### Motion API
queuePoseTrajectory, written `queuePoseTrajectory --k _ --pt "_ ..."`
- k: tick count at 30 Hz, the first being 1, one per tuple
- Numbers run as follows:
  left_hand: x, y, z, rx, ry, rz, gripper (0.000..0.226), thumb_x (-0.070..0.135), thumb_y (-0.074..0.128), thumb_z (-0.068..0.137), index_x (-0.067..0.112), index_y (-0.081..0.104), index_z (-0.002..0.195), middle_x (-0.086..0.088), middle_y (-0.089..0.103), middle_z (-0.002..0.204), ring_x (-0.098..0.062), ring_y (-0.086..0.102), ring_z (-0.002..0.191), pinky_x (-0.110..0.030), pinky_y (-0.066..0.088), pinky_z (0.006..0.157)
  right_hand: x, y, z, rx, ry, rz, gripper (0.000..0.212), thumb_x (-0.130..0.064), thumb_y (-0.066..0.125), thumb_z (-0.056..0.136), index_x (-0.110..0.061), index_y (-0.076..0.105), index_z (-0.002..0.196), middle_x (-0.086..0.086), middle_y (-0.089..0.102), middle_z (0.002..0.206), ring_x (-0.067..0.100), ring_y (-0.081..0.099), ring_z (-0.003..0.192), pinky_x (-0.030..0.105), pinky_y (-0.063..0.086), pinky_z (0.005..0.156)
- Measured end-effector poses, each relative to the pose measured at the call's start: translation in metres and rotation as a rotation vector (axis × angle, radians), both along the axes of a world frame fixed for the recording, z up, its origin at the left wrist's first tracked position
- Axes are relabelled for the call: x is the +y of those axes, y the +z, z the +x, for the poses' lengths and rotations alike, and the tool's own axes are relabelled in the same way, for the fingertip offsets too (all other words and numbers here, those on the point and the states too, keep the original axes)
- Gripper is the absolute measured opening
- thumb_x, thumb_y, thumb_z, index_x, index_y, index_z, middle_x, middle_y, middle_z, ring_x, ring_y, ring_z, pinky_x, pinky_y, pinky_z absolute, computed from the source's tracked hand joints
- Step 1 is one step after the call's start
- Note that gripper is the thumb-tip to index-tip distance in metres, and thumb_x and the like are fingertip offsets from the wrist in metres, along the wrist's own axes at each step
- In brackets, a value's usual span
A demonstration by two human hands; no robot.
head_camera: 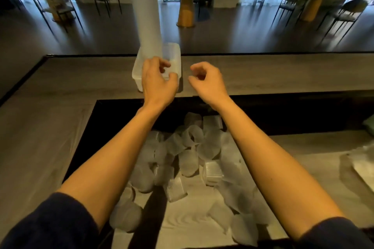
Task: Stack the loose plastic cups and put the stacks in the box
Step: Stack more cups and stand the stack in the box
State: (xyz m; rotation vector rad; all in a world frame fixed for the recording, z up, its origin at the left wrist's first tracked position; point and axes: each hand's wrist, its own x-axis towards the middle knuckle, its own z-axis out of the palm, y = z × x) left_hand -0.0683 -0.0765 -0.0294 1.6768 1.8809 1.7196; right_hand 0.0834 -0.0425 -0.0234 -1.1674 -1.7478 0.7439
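The left hand point(156, 79) curls its fingers point(162, 63) at the foot of the cup stack point(146, 16) and hides it, so I cannot tell whether they grip it. The right hand point(206, 79), just beside, is loosely curled around nothing. The stack (blurred) stands in the clear box point(175, 54) on the counter point(283, 73), its long axis upright and its top leaning slightly left. Loose cups point(188, 159) lie jumbled in the sunken bay point(303, 115) under the forearms.

Left hand point(156, 80), right hand point(209, 81) reached forward, apart; fingers point(194, 66) loosely curled.
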Motion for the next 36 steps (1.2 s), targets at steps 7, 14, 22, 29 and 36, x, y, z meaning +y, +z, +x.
queuePoseTrajectory --k 7,14,22,29,36 --pt "-0.059 -0.079 0.084 0.15 -0.341 -0.165 0.012 0.01 0.067 0.078 0.017 0.065 0.088 0.002 0.056 0.093 -0.003 0.052 0.075 -0.009 0.039 0.071 -0.068 -0.062 0.085 -0.088 -0.045 -0.119 0.009 -0.014 0.073 0.088 -0.02 0.077 0.092 -0.009 0.074 0.089 0.005 0.069 0.087 0.021 0.055 0.081" --pt "-0.116 -0.154 0.139 0.225 -0.603 -0.489 0.022 0.008 0.068 0.078 0.022 0.064 0.095 0.004 0.06 0.095 -0.009 0.056 0.081 -0.029 0.051 0.077 -0.136 -0.125 0.159 -0.174 -0.13 -0.314 0.014 -0.005 0.07 0.089 -0.018 0.073 0.089 -0.003 0.071 0.085 0.006 0.064 0.078 0.017 0.05 0.074" --pt "-0.145 -0.195 0.165 0.655 -0.822 -0.785 0.086 0.033 0.079 0.076 0.027 0.037 0.151 0.0 0.042 0.153 -0.025 0.035 0.14 -0.048 0.037 0.111 -0.184 -0.17 0.196 -0.258 -0.219 -0.534 0.024 -0.004 0.068 0.083 -0.028 0.069 0.075 -0.013 0.066 0.071 0.006 0.061 0.07 0.025 0.048 0.075" --pt "-0.147 -0.205 0.179 0.777 -0.775 -0.832 0.087 0.024 0.076 0.082 0.029 0.027 0.154 0.002 0.037 0.156 -0.023 0.028 0.144 -0.045 0.03 0.105 -0.214 -0.189 0.222 -0.438 -0.354 -0.702 0.022 -0.028 0.069 0.087 -0.018 0.063 0.069 -0.004 0.065 0.071 0.022 0.066 0.081 0.031 0.051 0.075" --pt "-0.151 -0.208 0.189 0.8 -0.708 -0.83 0.082 0.019 0.071 0.086 0.028 0.028 0.154 0.0 0.039 0.155 -0.024 0.031 0.143 -0.045 0.031 0.106 -0.238 -0.182 0.226 -0.394 -0.292 -0.935 0.066 -0.082 0.049 0.083 -0.022 0.073 0.096 0.003 0.076 0.088 0.021 0.072 0.081 0.037 0.06 0.082"
